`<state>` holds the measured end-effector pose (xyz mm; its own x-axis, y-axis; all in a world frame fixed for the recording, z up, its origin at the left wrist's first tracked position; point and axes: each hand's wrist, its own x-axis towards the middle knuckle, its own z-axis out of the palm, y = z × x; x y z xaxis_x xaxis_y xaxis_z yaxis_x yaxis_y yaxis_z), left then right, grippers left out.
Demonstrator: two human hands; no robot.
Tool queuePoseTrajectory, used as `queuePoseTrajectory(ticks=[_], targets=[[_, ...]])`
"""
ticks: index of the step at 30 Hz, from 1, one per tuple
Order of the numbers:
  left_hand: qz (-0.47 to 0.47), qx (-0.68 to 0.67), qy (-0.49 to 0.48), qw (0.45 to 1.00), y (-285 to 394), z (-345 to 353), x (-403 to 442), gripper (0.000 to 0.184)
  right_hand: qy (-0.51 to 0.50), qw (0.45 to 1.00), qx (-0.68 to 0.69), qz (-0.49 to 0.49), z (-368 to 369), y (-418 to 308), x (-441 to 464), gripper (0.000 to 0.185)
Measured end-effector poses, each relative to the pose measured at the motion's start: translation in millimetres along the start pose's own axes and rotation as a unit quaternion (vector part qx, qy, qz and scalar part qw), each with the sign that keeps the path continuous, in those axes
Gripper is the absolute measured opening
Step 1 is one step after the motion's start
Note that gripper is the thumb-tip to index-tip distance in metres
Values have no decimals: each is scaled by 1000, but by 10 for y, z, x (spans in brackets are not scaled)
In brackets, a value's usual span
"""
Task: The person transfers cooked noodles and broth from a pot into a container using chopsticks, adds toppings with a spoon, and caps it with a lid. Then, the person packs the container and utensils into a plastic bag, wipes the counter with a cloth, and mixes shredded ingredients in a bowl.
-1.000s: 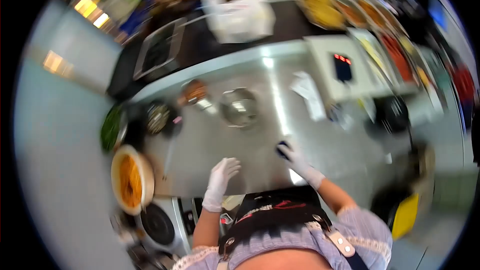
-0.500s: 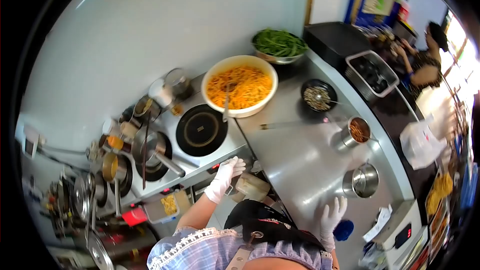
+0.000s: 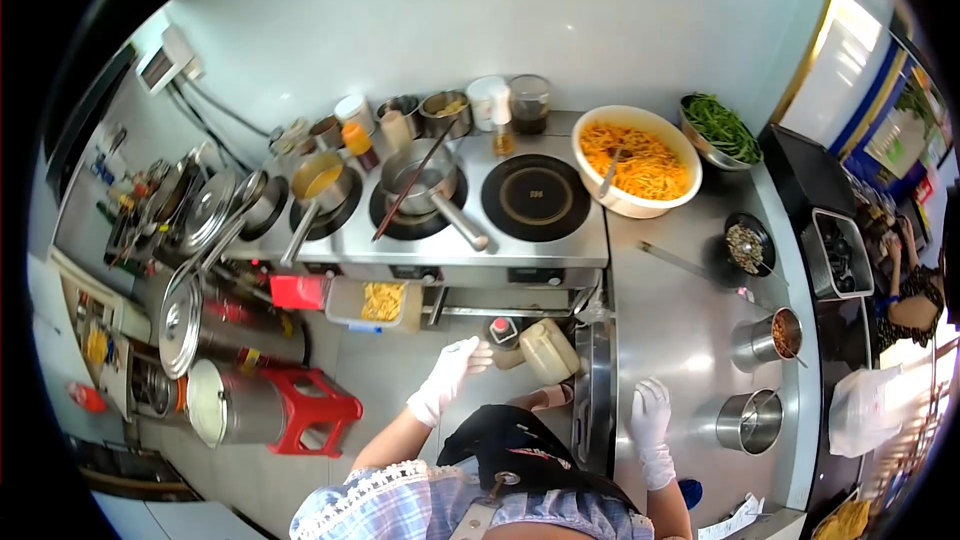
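My left hand (image 3: 448, 377), in a white glove, hangs in the air above the floor in front of the stove. Its fingers are stretched out and it holds nothing. Close beyond it on the floor are a pale plastic jug (image 3: 549, 351) and a bottle with a red cap (image 3: 501, 328). My right hand (image 3: 650, 415), also gloved, is over the left edge of the steel counter (image 3: 665, 325). Its fingers are loosely bent, with no object visible in them. Nearest to it on the counter is a steel pot (image 3: 750, 422); a blue item (image 3: 690, 493) lies near the wrist.
On the stove (image 3: 470, 258) stand a saucepan (image 3: 420, 180) with chopsticks across it and a pot of yellow liquid (image 3: 322, 183). A large bowl of orange shreds (image 3: 640, 162) is at the back. A red stool (image 3: 318, 413) stands left. Another person (image 3: 905, 310) works far right.
My view has swung left, bringing more of the stove, the floor and the red stool into sight. The right hand's fingers look more bent than before; the left hand stays stretched out.
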<state>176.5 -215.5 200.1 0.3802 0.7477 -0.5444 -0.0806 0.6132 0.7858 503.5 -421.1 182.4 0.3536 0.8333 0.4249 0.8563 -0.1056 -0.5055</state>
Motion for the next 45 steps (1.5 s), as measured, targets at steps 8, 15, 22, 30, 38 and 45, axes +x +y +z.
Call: queuePoseTrajectory(ticks=[8, 15, 22, 30, 38, 45], targets=[[2, -78, 94, 993, -231, -867, -868, 36, -7, 980, 23, -198, 13, -709, 1100, 12], [86, -151, 126, 977, -26, -1617, -1389, 37, 145, 899, 3, -412, -409, -2516, 2783, 19], [187, -209, 230, 932, 18, -3063, -1792, 44, 420, 697, -106, -571, -1429, -4814, 3703, 34], [251, -339, 299, 856, -17, -4683, -2403, 40, 683, 633, -93, -353, -2227, -6179, 3681, 37], [183, -436, 289, 832, -84, -5787, -2628, 40, 726, 671, 77, 127, -2855, -6627, 4417, 65], [134, -455, 280, 834, -10, -5904, -2678, 48, 600, 637, 44, -483, -881, -10051, 3437, 46]])
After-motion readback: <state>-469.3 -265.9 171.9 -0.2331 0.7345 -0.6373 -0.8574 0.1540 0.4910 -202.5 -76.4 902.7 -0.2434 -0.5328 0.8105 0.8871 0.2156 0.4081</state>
